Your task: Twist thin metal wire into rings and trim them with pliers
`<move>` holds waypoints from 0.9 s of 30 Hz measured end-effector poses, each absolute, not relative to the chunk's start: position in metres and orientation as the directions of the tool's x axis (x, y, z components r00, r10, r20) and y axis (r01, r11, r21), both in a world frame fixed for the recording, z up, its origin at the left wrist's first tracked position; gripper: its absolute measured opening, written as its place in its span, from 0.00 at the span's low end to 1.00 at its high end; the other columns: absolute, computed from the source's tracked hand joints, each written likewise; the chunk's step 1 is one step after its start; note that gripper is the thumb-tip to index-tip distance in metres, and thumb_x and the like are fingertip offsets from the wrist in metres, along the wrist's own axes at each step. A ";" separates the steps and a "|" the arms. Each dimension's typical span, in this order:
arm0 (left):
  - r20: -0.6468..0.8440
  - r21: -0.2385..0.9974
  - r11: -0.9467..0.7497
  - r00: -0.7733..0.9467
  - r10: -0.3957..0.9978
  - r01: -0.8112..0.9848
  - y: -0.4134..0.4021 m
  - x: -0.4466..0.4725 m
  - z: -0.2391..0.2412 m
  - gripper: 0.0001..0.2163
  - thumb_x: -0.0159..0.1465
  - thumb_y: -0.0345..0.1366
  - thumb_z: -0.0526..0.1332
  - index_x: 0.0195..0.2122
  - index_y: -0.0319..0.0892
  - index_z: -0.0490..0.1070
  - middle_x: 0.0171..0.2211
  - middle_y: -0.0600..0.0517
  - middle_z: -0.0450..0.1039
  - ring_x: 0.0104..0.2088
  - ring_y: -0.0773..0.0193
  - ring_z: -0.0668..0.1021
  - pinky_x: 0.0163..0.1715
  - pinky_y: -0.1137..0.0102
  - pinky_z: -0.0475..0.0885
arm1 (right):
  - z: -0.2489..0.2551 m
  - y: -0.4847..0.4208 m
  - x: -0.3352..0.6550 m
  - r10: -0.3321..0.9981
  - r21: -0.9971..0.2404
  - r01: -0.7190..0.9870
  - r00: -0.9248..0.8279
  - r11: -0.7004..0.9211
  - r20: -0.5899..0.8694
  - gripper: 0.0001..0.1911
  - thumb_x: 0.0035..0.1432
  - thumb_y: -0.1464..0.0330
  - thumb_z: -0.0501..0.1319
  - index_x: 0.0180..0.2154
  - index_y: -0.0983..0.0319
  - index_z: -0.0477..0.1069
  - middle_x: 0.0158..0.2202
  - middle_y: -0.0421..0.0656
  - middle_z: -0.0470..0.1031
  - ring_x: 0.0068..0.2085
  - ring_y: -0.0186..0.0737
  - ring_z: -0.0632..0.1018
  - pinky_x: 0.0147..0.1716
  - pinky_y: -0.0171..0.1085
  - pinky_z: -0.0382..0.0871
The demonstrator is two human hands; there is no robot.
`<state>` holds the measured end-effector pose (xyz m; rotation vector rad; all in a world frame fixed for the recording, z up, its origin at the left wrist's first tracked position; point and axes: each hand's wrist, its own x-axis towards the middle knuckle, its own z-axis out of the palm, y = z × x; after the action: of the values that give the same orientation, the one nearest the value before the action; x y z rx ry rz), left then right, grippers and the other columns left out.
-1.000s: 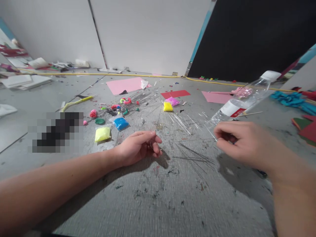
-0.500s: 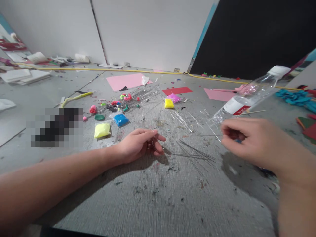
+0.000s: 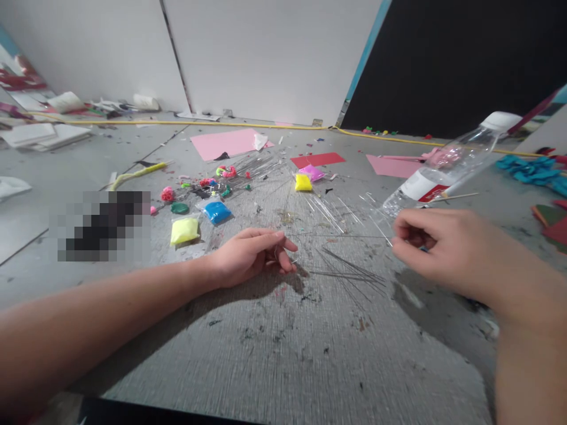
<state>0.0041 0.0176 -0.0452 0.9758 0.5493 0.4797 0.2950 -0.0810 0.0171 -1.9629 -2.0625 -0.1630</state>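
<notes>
Premises appear to be a craft workroom. Wires, coloured packets and pink paper lie about. The grey surface is stained and littered with scraps.

Left grip and right grip, well apart, both pinching.
Left forearm slants inward, lower fingers loosely curled; right fingers bend toward the thumb.
</notes>
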 end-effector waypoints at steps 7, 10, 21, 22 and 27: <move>-0.153 0.844 0.501 0.807 0.570 -0.193 0.021 0.003 -0.049 0.11 0.67 0.40 0.64 0.35 0.35 0.79 0.22 0.47 0.78 0.32 0.58 0.83 0.47 0.63 0.74 | 0.020 -0.084 0.293 0.954 -0.146 0.983 -0.065 0.111 0.293 0.06 0.52 0.66 0.56 0.24 0.56 0.60 0.21 0.37 0.66 0.24 0.37 0.66 0.25 0.38 0.59; -0.139 0.848 0.492 0.813 0.566 -0.198 0.020 0.002 -0.047 0.11 0.66 0.40 0.64 0.34 0.36 0.78 0.21 0.48 0.76 0.33 0.57 0.82 0.47 0.62 0.74 | 0.021 -0.083 0.291 0.950 -0.160 0.974 -0.110 0.162 0.292 0.06 0.55 0.66 0.57 0.26 0.57 0.64 0.22 0.38 0.68 0.24 0.37 0.68 0.26 0.38 0.60; -0.072 0.921 0.367 0.867 0.493 -0.132 0.013 0.001 -0.039 0.12 0.66 0.43 0.65 0.33 0.38 0.79 0.17 0.51 0.72 0.30 0.59 0.79 0.44 0.64 0.72 | 0.001 -0.078 0.250 0.908 -0.379 0.835 -0.300 0.398 0.292 0.07 0.64 0.66 0.56 0.34 0.58 0.70 0.28 0.40 0.74 0.28 0.37 0.73 0.28 0.36 0.64; -0.072 0.932 0.344 0.872 0.485 -0.114 0.013 0.001 -0.039 0.13 0.66 0.43 0.65 0.33 0.38 0.79 0.17 0.51 0.71 0.31 0.59 0.79 0.44 0.64 0.72 | -0.001 -0.078 0.245 0.899 -0.389 0.820 -0.316 0.420 0.303 0.07 0.65 0.66 0.56 0.34 0.58 0.70 0.28 0.40 0.75 0.28 0.36 0.73 0.28 0.36 0.64; -0.084 0.958 0.281 0.878 0.472 -0.060 0.011 -0.001 -0.037 0.13 0.67 0.45 0.64 0.32 0.40 0.78 0.17 0.52 0.70 0.32 0.58 0.78 0.45 0.62 0.71 | -0.011 -0.081 0.227 0.863 -0.365 0.799 -0.349 0.478 0.366 0.09 0.66 0.69 0.54 0.32 0.58 0.67 0.28 0.41 0.73 0.28 0.37 0.71 0.29 0.37 0.63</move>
<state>-0.0008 0.0110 -0.0374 1.2421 0.3869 0.3680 0.2270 -0.0814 -0.0109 -1.3731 -2.2169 0.1653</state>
